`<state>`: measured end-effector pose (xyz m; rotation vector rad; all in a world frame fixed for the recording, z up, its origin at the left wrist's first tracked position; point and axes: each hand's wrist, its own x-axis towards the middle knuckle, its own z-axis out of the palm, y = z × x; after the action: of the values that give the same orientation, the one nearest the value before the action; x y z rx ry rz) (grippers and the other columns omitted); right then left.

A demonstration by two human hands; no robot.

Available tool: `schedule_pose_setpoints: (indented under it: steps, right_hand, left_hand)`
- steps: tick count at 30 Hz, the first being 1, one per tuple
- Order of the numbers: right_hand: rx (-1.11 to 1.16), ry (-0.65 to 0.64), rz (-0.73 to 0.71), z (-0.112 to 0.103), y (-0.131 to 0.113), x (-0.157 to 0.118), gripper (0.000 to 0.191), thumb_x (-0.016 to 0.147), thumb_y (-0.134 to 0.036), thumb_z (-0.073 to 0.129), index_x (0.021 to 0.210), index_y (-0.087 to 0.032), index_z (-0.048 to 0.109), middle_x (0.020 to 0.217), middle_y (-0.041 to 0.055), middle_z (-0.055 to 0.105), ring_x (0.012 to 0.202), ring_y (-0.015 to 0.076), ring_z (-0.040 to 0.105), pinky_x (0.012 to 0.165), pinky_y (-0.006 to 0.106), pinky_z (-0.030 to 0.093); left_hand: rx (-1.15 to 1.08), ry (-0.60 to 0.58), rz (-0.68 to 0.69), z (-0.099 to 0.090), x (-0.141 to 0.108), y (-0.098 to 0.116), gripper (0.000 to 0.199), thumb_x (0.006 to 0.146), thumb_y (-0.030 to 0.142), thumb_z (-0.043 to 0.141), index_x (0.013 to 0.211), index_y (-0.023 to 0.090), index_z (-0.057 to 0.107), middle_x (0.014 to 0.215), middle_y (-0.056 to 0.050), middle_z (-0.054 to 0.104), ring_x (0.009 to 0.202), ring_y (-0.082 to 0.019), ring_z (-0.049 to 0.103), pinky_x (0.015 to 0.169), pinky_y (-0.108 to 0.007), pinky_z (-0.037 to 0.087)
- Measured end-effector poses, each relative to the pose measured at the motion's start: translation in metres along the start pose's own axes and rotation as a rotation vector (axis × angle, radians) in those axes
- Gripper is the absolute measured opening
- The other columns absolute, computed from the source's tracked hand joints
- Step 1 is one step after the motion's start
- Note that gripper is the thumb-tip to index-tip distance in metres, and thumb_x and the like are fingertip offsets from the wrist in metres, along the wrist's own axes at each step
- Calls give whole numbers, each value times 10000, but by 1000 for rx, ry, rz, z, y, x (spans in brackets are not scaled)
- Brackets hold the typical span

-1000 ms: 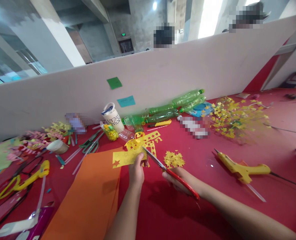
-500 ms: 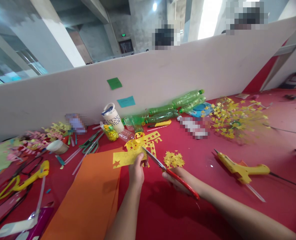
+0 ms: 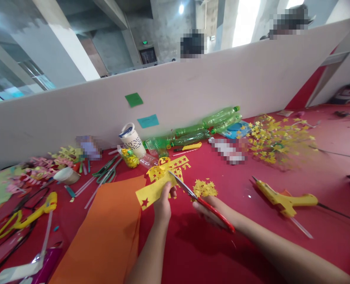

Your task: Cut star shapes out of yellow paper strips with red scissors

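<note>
My left hand (image 3: 164,199) pinches a strip of yellow paper (image 3: 155,191) that has a star-shaped hole near its left end. In my right hand (image 3: 212,211) is a pair of red-handled scissors (image 3: 203,202), the blades reaching to the right end of the strip. The blades look nearly closed. Behind the strip lie yellow paper scraps (image 3: 179,161) with star cut-outs. A pile of small yellow paper stars (image 3: 204,188) sits just beyond my right hand.
Orange sheets (image 3: 103,228) lie left of my left arm. A yellow glue gun (image 3: 287,197) rests at right, near a bunch of yellow stars (image 3: 277,142). Green plastic bottles (image 3: 192,136) and a paper cup (image 3: 133,142) stand along the white partition (image 3: 74,118). Green-handled scissors (image 3: 106,173) lie left.
The yellow strip has turned, its left end swinging down toward me. The scissors stay at its right end, with little movement of my right hand.
</note>
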<state>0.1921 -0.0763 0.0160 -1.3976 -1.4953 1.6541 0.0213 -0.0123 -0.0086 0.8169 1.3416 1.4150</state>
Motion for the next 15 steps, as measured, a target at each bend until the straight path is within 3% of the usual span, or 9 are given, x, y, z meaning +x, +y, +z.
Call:
schedule_pose_setpoints:
  steps: [5, 15]
  right_hand:
    - [47, -11, -54, 7, 9, 2, 536, 864, -656, 417, 669, -163, 493, 420, -65, 402, 319, 55, 377, 318, 157, 291]
    - [77, -17, -72, 13, 6, -1, 488, 898, -588, 428, 685, -156, 506, 411, -70, 404, 307, 47, 375, 305, 143, 275]
  left_hand:
    - [74, -90, -28, 4, -13, 4, 402, 708, 566, 631, 616, 174, 646, 602, -30, 617, 558, -134, 553, 588, -261, 454]
    - [137, -51, -87, 8, -19, 5, 512, 596, 693, 662, 604, 182, 617, 608, -29, 595, 581, -152, 546, 588, -269, 457]
